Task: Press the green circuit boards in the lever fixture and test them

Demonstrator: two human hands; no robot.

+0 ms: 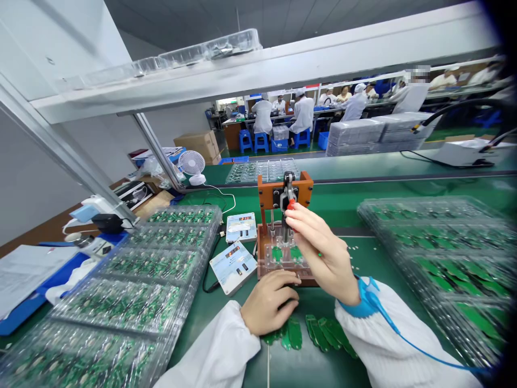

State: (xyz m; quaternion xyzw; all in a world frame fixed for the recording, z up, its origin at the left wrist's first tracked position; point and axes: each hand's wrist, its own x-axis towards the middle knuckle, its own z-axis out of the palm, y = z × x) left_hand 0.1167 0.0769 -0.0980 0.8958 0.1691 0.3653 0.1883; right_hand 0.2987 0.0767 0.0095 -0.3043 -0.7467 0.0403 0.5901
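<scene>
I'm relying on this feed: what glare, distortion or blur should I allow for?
In the head view, white glints streak the left clear tray and right clear tray; the head view's right edge darkens, and its shelf looks slanted and stretched; the head view's distant workers are soft, pixelated in places, while the left hand and right hand look sharper.

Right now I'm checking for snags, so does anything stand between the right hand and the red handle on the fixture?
Nothing visible does: the right hand is on the red handle. The left hand is lower, by the front edge of the fixture, not between them.
</scene>
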